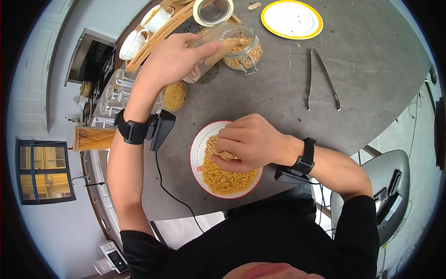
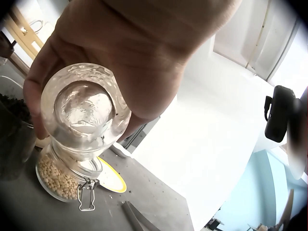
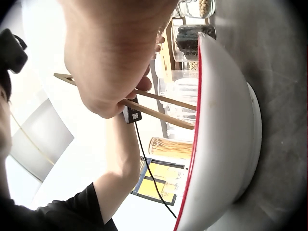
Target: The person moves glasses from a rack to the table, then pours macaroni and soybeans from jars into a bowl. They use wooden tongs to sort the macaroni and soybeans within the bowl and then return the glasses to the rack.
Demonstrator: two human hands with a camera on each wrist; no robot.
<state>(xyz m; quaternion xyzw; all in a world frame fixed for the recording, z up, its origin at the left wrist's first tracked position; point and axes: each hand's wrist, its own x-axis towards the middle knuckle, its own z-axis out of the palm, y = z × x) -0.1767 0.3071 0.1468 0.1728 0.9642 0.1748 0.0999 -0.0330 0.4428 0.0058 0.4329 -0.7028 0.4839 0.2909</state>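
My left hand (image 1: 169, 58) grips a clear drinking glass (image 1: 199, 69) and holds it tipped, its mouth over the open clip-top jar (image 1: 254, 55) of pale beans. In the left wrist view the thick glass base faces the camera, with the jar's wire clasp (image 2: 87, 195) below it. My right hand (image 1: 253, 142) pinches wooden tongs (image 3: 161, 115) above the white, red-rimmed bowl (image 1: 197, 144). The tong tips reach down past the bowl's rim in the right wrist view. Inside the bowl lie yellow pasta (image 1: 227, 181) and pale round beans (image 1: 211, 145).
Metal tongs (image 1: 324, 76) lie spread on the grey table, near a yellow-rimmed plate (image 1: 291, 19). A container of pasta (image 1: 174, 96), clear glass mugs (image 1: 114, 93) and a spaghetti jar (image 1: 95, 139) stand at the left. White cups (image 1: 134, 44) sit by a wooden rack (image 1: 160, 35).
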